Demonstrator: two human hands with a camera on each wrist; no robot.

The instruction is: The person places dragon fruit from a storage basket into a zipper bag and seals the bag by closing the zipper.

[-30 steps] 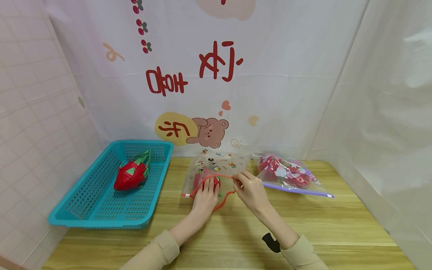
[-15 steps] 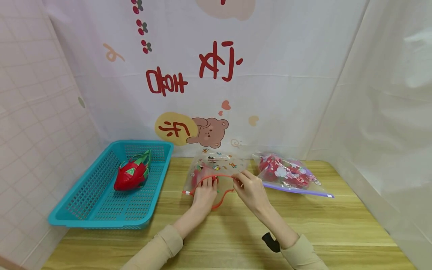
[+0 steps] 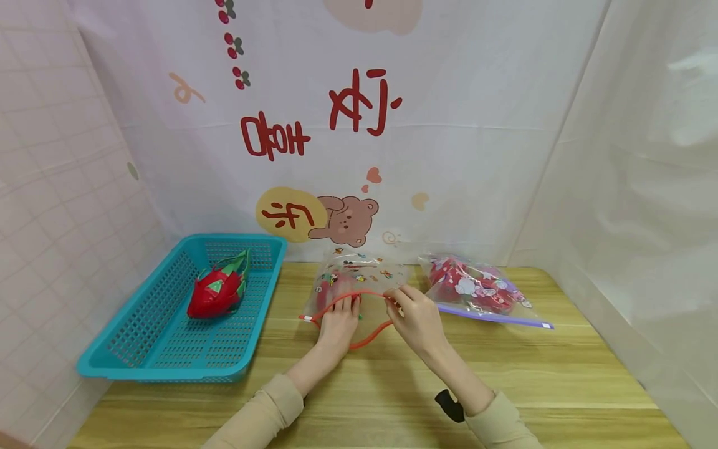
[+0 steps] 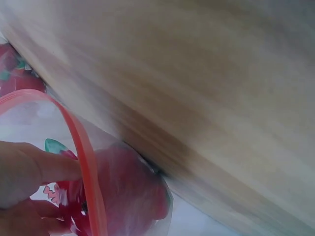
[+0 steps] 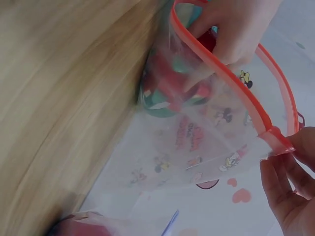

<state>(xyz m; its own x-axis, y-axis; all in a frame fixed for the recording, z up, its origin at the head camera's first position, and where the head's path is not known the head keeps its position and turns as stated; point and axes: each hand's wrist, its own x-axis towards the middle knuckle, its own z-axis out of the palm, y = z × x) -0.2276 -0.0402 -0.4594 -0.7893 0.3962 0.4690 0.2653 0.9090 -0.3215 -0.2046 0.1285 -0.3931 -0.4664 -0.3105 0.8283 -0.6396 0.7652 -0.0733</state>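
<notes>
A clear zip bag (image 3: 387,277) with cartoon prints and a red zip edge lies mid-table, its mouth spread towards me. My left hand (image 3: 338,327) reaches through that mouth and grips a red and green toy dragon fruit (image 5: 170,81) inside. The left wrist view has the thumb and fingers around the toy's near end, its far part (image 4: 130,187) seen through the film. My right hand (image 3: 417,318) pinches the upper red zip edge (image 5: 275,140) at its right side, holding it up. In the head view the left fingertips are partly hidden by the bag.
On the left stands a blue-green plastic basket (image 3: 260,312) with another toy dragon fruit (image 3: 215,294) in it. At the back right, a purple-zip bag (image 3: 471,287) with red items lies near the right hand. A printed white cloth (image 3: 449,156) hangs behind the table.
My left hand has slid a little deeper into the bag, and the toy has shifted slightly left. My right hand keeps its pinch on the zip edge.
</notes>
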